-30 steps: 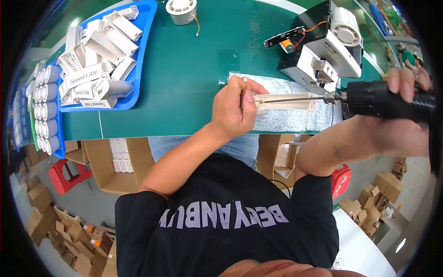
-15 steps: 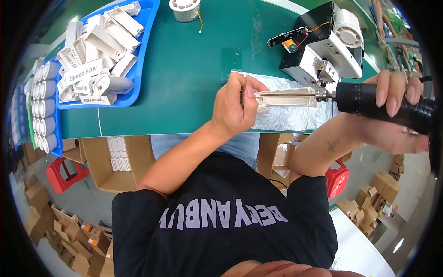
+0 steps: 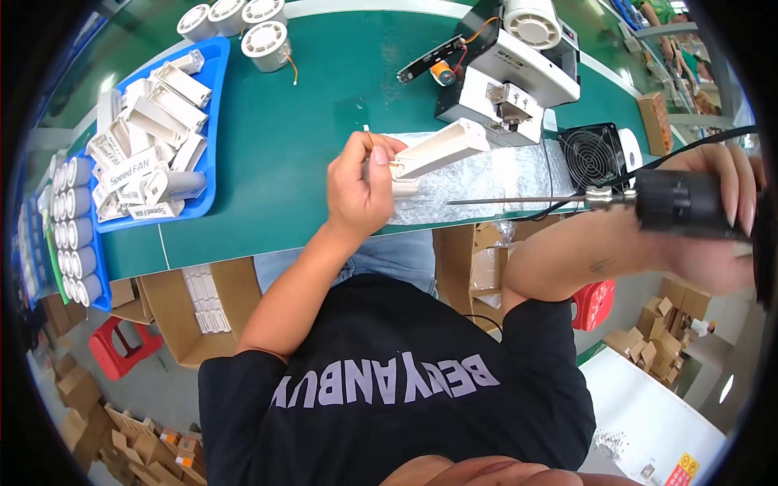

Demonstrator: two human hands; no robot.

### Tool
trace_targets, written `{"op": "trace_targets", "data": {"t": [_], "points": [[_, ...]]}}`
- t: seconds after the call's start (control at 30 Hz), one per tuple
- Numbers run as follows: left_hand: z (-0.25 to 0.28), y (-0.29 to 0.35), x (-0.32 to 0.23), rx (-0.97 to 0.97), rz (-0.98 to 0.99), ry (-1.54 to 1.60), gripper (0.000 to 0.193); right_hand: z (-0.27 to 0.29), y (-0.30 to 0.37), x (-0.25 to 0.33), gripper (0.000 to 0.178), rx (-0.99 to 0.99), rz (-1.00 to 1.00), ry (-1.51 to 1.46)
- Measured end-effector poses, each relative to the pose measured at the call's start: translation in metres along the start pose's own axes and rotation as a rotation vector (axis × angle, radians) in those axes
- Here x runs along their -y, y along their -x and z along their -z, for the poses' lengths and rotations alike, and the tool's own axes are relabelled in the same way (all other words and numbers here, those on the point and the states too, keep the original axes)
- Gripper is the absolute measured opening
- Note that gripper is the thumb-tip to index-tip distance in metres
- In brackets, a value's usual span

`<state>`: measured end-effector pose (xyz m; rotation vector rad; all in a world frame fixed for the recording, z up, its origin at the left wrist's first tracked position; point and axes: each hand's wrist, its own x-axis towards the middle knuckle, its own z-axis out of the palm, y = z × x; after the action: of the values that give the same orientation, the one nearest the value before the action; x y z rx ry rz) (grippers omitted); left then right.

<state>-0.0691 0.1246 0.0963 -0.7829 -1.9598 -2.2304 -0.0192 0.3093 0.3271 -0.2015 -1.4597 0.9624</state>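
Observation:
My left hand [image 3: 361, 185] is closed around one end of a long white plastic housing [image 3: 444, 149]. The housing's open channel tilts up toward the far right. A thin coloured wire with a small white plug [image 3: 367, 130] sticks up by my thumb and finger. My right hand [image 3: 721, 219] grips a black electric screwdriver [image 3: 679, 199] at the right. Its long thin bit [image 3: 510, 201] points left, nearer to me than the housing and apart from it. Under both lies a silvery plastic sheet [image 3: 494, 182] on the green table.
A blue tray [image 3: 214, 138] piled with white housings stands at the left, beside rows of white cylinders [image 3: 79, 202]. White round fan units [image 3: 266, 42] sit at the back. A screw feeder [image 3: 519, 69] stands ahead right, near a black grilled fan [image 3: 590, 154] and black cable.
The screwdriver bit has come out of the housing's channel and now sits lower and apart. The housing has tilted up at its right end. The whole view has also shifted.

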Motion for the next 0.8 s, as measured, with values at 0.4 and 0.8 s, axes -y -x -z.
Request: {"op": "trace_targets", "data": {"t": [0.4, 0.8], "points": [[-0.001, 0.003, -0.008, 0.065, 0.049, 0.001, 0.024, -0.031, -0.015, -0.066, 0.044, 0.302, 0.27, -0.057], [-0.005, 0.001, -0.001, -0.011, -0.09, -0.046, 0.019, 0.004, 0.017, -0.023, 0.061, 0.52, -0.393, -0.919]]}}
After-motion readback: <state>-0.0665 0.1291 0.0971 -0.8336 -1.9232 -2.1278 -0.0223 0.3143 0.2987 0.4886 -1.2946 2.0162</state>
